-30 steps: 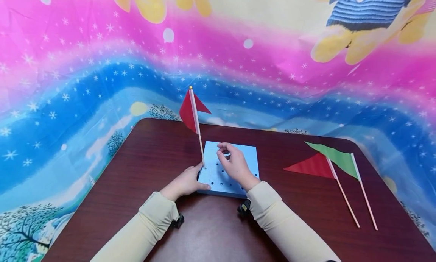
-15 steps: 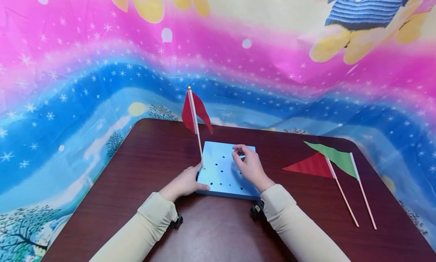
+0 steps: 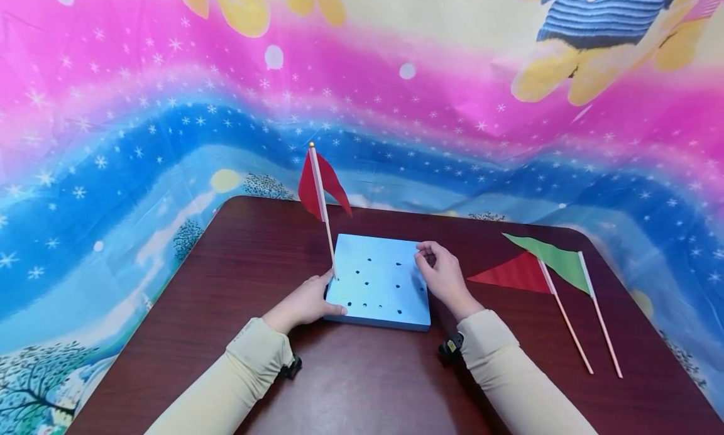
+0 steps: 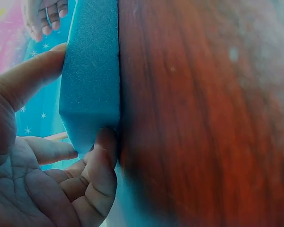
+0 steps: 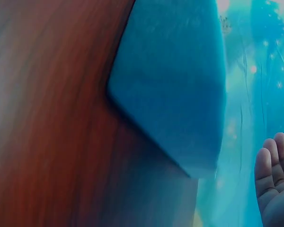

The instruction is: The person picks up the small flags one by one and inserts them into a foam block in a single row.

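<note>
A light blue foam block [image 3: 384, 278] with several small holes lies on the table in the head view. My left hand [image 3: 302, 304] grips its left edge; in the left wrist view the thumb [image 4: 42, 71] is on top and curled fingers [image 4: 102, 165] press the side. A red flag [image 3: 317, 187] on a thin stick stands slightly tilted in a hole near that edge, just beyond the left fingers. Over the block's right edge, my right hand [image 3: 447, 275] hovers with loosely bent fingers and holds nothing. The right wrist view shows its fingers [image 5: 270, 163] apart from the block.
To the right, a second red flag [image 3: 517, 275] and a green flag [image 3: 557, 262] lie on the dark wooden table [image 3: 362, 378], their sticks pointing towards me. Behind the table hangs a colourful printed cloth [image 3: 362, 95].
My right hand has moved to the right, from over the middle of the block to its right edge. The standing flag's cloth has swung. My left hand keeps its place on the block.
</note>
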`<state>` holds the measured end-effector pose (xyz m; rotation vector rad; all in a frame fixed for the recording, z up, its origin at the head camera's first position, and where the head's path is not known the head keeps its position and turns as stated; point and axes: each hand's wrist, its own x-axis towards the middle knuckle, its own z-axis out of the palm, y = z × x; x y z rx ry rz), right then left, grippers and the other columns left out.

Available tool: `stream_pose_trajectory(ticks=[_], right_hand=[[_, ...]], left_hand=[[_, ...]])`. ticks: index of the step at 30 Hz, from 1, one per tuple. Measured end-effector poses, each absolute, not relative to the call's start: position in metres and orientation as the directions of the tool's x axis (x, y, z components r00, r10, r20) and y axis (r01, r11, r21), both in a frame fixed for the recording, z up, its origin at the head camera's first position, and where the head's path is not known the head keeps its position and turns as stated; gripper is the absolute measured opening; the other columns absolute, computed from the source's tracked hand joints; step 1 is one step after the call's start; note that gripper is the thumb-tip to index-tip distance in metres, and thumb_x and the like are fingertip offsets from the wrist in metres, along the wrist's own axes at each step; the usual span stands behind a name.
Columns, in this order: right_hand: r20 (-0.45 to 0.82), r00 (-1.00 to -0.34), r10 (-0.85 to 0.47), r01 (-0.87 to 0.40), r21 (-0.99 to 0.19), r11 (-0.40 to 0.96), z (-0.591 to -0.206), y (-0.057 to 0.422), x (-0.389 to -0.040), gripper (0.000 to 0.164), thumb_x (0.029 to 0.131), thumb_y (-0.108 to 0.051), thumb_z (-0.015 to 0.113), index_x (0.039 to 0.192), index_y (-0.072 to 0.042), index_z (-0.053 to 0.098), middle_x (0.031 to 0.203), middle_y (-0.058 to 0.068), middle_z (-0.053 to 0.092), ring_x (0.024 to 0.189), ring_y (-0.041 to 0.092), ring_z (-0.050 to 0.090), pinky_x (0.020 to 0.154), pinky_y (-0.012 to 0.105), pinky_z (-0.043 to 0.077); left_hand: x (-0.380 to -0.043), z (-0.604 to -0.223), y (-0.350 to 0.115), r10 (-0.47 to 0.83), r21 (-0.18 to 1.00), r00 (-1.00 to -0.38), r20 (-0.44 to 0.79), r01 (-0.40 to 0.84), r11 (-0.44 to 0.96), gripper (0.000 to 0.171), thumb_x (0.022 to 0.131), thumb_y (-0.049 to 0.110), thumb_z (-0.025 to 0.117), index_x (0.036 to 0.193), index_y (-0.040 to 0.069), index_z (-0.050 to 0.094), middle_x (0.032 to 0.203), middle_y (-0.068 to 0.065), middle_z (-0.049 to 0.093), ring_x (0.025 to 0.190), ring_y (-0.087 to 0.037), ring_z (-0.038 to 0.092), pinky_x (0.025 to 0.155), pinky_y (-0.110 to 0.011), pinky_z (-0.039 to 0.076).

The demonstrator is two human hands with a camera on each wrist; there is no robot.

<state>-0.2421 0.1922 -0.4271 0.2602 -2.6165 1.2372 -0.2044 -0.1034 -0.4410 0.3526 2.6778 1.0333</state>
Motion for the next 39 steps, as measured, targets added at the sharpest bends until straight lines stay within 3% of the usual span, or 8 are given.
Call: stream_pose_trajectory(ticks=[6, 22, 29, 39], right_hand=[[0.229, -0.973, -0.005, -0.180, -0.750, 0.637, -0.429, 0.213, -0.239, 0.028, 0.105, -0.016, 0.059, 0.125, 0.002, 0.064, 0.113, 0.018, 0.066, 0.102, 0.031, 0.060, 0.087, 0.045, 0.050], [0.235, -0.970, 0.054, -0.135, -0.713, 0.688, -0.427, 0.270, -0.234, 0.031, 0.106, -0.019, 0.057, 0.128, 0.002, 0.062, 0.117, 0.022, 0.066, 0.102, 0.034, 0.060, 0.085, 0.045, 0.047], [0.141, -0.987, 0.076, -0.040, -0.675, 0.737, -0.423, 0.298, -0.228, 0.040, 0.107, -0.022, 0.055, 0.136, 0.006, 0.055, 0.128, 0.029, 0.062, 0.107, 0.042, 0.061, 0.093, 0.054, 0.049], [0.118, -0.986, 0.114, 0.018, -0.611, 0.791, -0.422, 0.356, -0.218, 0.048, 0.109, -0.027, 0.049, 0.137, 0.012, 0.050, 0.130, 0.036, 0.055, 0.117, 0.051, 0.053, 0.097, 0.063, 0.043]], left_hand=[[-0.203, -0.440, -0.102, 0.313, 0.673, -0.937, -0.154, 0.132, 0.727, 0.101, 0.085, 0.028, 0.088, 0.160, -0.005, 0.028, 0.146, -0.028, 0.048, 0.128, -0.033, 0.051, 0.106, -0.048, 0.043], [-0.208, -0.443, -0.104, 0.321, 0.657, -0.934, -0.159, 0.143, 0.741, 0.101, 0.085, 0.030, 0.087, 0.160, -0.004, 0.028, 0.148, -0.028, 0.048, 0.133, -0.034, 0.049, 0.107, -0.048, 0.042], [-0.208, -0.444, -0.104, 0.323, 0.665, -0.933, -0.160, 0.140, 0.734, 0.101, 0.085, 0.030, 0.087, 0.160, -0.004, 0.029, 0.148, -0.028, 0.048, 0.132, -0.034, 0.049, 0.107, -0.049, 0.042], [-0.207, -0.442, -0.105, 0.314, 0.676, -0.933, -0.175, 0.118, 0.727, 0.102, 0.086, 0.032, 0.086, 0.162, -0.002, 0.027, 0.151, -0.029, 0.044, 0.135, -0.036, 0.047, 0.108, -0.050, 0.041]])
